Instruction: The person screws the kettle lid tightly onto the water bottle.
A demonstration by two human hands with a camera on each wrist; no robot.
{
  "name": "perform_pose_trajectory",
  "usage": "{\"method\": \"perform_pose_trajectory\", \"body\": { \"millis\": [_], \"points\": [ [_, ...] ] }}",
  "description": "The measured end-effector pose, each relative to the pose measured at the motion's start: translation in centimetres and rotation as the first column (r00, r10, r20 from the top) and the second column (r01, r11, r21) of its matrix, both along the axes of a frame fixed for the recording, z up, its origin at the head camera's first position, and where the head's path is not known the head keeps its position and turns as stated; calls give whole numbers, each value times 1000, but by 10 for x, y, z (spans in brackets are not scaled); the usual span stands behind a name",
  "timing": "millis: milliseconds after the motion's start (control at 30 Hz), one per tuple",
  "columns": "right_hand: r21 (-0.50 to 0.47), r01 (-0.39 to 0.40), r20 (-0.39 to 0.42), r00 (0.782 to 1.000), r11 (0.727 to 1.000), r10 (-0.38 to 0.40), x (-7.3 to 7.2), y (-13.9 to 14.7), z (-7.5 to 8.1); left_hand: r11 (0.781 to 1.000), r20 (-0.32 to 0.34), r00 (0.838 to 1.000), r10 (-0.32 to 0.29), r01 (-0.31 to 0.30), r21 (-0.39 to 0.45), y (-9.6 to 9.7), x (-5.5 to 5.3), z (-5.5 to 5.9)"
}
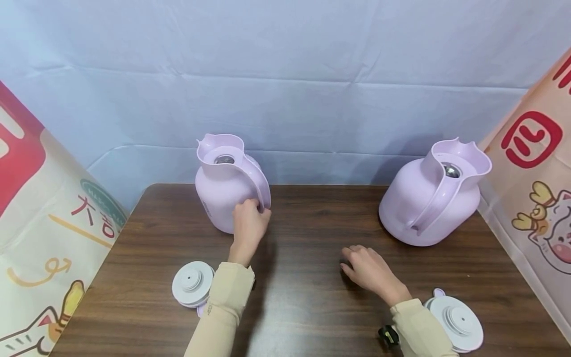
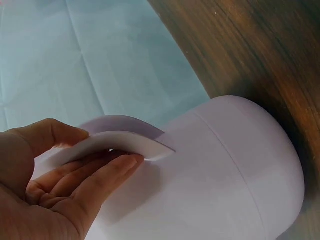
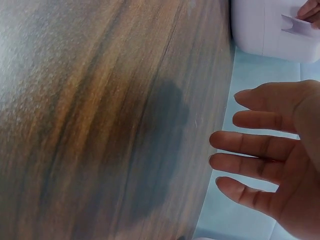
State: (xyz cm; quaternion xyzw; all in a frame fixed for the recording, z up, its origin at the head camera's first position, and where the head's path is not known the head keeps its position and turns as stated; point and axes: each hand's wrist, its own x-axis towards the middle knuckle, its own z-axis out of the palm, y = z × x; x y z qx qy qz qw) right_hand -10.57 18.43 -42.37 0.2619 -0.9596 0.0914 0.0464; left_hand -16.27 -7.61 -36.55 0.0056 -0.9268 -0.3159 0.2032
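A lilac thermos jug [image 1: 218, 193] without its lid stands at the back left of the table. My left hand [image 1: 251, 225] grips the lower part of its handle [image 1: 257, 179]; in the left wrist view the thumb and fingers lie on either side of that handle [image 2: 125, 144]. My right hand [image 1: 370, 267] hovers over the middle right of the table, holding nothing, its fingers [image 3: 250, 144] spread and relaxed in the right wrist view. Nearest to it is a second lidless lilac thermos jug [image 1: 401, 208], at the back right, its handle [image 1: 434, 206] turned toward me.
Upside down on the wooden table [image 1: 308, 307] lie two white lids, the left lid [image 1: 193, 283] beside my left sleeve and the right lid [image 1: 459, 325] by my right sleeve. A pale blue cloth [image 1: 285, 109] hangs behind the table. Printed sheets [image 1: 53, 223] flank both sides.
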Motion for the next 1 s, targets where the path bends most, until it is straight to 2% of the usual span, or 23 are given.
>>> {"method": "perform_pose_trajectory", "body": {
  "millis": [133, 267, 467, 633, 833, 1000],
  "points": [
    [3, 7, 6, 1000, 1000, -7, -1, 0, 1, 1000, -18, 1000, 0, 0, 25, -3, 4, -2],
    [3, 11, 13, 1000, 1000, -11, -1, -1, 2, 999, -64, 998, -1, 4, 48, -6, 10, -5],
    [-10, 13, 13, 1000, 1000, -13, -1, -2, 5, 998, -100, 994, -31, 37, 57, -10, 15, -6],
    [-4, 24, 22, 999, 1000, -23, -1, -3, 6, 997, -93, 993, -66, 71, 44, -10, 21, -5],
    [0, 30, 14, 999, 1000, -30, -1, -3, 8, 993, -55, 993, -107, 110, 51, -7, 29, -4],
    [-9, 33, 3, 999, 999, -33, -2, -2, 9, 988, -63, 987, -147, 150, 47, -3, 35, -4]
  ]
}}
